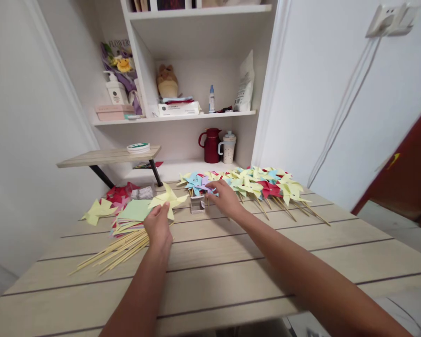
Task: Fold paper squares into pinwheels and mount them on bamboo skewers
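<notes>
The left hand (158, 228) pinches a yellow paper pinwheel (168, 199) by its lower edge, fingers closed on the folded paper and lifting it just above a stack of coloured paper squares (135, 213), probably so its blades stay uncrushed. Under that wrist a bundle of thin wooden sticks (117, 250) lies fanned across the table (231, 276), within easy reach. The right hand (225, 199) stretches further out, its fingers drawn together at a small box (197, 204); whether they pinch anything cannot be told. Just behind it lies a row of finished pinwheels (252, 185), blue, yellow and red, with sticks pointing toward the person, seemingly set aside from the loose supplies. To the far left lie another yellow pinwheel (97, 210) and red paper (119, 194). On the shelf behind stand a red jug (210, 145) and a white mug (228, 147).
</notes>
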Motion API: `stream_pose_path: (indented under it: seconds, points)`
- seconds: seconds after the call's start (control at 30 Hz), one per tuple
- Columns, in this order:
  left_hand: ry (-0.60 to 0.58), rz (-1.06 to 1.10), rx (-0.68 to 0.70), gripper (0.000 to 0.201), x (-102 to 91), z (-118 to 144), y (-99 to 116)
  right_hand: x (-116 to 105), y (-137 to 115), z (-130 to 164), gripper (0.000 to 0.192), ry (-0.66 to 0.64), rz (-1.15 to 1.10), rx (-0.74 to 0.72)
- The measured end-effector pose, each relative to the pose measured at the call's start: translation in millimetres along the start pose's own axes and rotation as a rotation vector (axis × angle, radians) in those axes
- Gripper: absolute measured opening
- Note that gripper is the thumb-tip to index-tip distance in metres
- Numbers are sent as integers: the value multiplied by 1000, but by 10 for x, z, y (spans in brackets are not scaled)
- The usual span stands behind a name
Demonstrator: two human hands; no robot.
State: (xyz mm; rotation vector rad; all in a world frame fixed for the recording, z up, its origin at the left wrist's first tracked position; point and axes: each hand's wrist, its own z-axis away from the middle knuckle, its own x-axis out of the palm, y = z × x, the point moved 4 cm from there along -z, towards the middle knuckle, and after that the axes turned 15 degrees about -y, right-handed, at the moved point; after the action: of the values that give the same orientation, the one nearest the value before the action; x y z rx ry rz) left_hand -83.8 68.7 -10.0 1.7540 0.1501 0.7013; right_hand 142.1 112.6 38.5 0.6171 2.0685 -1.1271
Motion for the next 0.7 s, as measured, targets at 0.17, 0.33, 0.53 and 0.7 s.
stream_pose_path:
  seconds: [0.17,0.33,0.53,0.7]
  points:
    - [-16,-56,50,23,-14,8,-15,283,-235,-266,24,-89,418,-77]
    - [16,-44,46,25,-61,-8,-38,371,-147,-201,10,-93,454,-29]
    - [46,3,9,18,-53,-7,-37,127,26,175,10,-84,439,-14]
    - [52,0,3,19,-19,23,-54,93,219,409,10,-116,224,-43]
